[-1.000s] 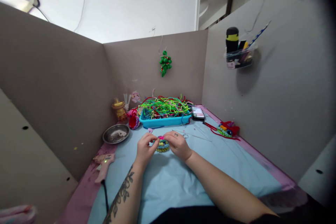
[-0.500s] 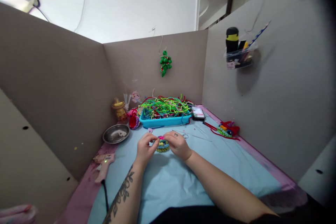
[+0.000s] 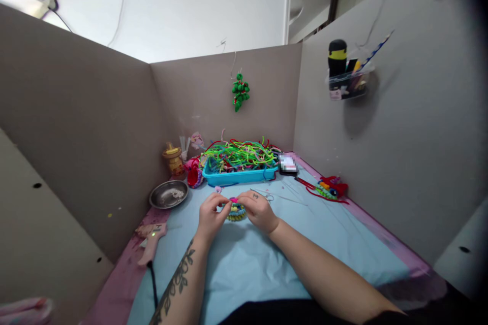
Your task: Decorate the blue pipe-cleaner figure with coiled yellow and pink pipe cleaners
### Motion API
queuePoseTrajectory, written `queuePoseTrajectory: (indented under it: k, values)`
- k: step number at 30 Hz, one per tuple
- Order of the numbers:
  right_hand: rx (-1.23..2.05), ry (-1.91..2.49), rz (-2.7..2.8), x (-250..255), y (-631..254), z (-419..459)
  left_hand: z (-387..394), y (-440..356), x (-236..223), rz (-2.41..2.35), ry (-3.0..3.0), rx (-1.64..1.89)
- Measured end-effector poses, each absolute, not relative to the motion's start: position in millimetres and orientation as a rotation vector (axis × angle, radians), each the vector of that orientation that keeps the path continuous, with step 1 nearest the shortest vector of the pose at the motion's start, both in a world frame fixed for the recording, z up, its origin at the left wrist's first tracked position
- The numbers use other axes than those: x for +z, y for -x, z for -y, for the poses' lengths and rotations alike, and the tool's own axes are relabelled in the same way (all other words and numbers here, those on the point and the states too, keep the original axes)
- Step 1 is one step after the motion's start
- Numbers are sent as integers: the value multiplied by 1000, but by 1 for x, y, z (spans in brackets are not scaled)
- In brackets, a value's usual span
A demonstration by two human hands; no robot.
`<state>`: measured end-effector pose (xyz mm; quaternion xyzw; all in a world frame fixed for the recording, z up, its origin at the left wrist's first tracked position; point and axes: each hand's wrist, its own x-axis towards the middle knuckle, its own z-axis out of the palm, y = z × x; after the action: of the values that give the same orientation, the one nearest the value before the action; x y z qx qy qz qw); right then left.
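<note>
Between my hands is a small yarn piece with ridged blue and yellow rows and bright pink at its top. My left hand pinches it from the left, thumb and fingers closed at the pink part. From the right, my right hand is closed on it too, its fingertips meeting the same pink part. The fingers hide much of the piece. Just beyond my right hand lies a pair of scissors, partly covered, beside a thin metal rod.
A blue tray heaped with yarn strands stands behind my hands. To the left are a metal bowl and a pink glue gun with a cord. A phone and a colourful yarn piece lie right. Grey partitions surround the table.
</note>
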<state>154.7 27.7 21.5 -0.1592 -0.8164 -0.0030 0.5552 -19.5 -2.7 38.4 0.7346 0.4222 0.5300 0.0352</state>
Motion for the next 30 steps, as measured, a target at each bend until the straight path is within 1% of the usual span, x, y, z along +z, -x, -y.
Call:
queuePoseTrajectory:
  k: [4, 7, 10, 12, 14, 16, 18, 19, 22, 24, 25, 27, 29, 30]
  values:
    - [163, 506, 1815, 19, -150, -30, 4, 18, 40, -1292, -2263, 1636]
    - [513, 737, 1565, 19, -146, -36, 5, 17, 42, -1284, -2261, 1647]
    - [932, 800, 1324, 19, -143, -43, 6, 17, 43, -1278, -2255, 1657]
    - [1050, 792, 1184, 19, -143, -44, 6, 17, 42, -1279, -2251, 1661]
    - [999, 806, 1150, 19, -143, -43, 6, 17, 41, -1288, -2239, 1670]
    - [869, 792, 1299, 20, -145, -41, 7, 17, 40, -1299, -2205, 1712]
    - [744, 794, 1409, 22, -149, -42, 7, 19, 40, -1338, -2120, 1824]
    - [693, 825, 1377, 23, -152, -44, 6, 21, 41, -1382, -2039, 1914]
    - [558, 1002, 1077, 25, -159, -49, -1, 32, 41, -1583, -1516, 2266]
    - [541, 925, 1315, 24, -160, -50, -8, 41, 40, -1679, -1134, 2345]
    - [558, 828, 1507, 24, -160, -50, -11, 44, 39, -1697, -1077, 2274]
    - [577, 716, 1687, 25, -160, -51, -17, 45, 35, -1650, -1231, 1952]
    - [519, 861, 1404, 28, -163, -55, -19, 41, 31, -1536, -1375, 1663]
    - [480, 938, 1238, 30, -167, -59, -19, 37, 29, -1480, -1392, 1596]
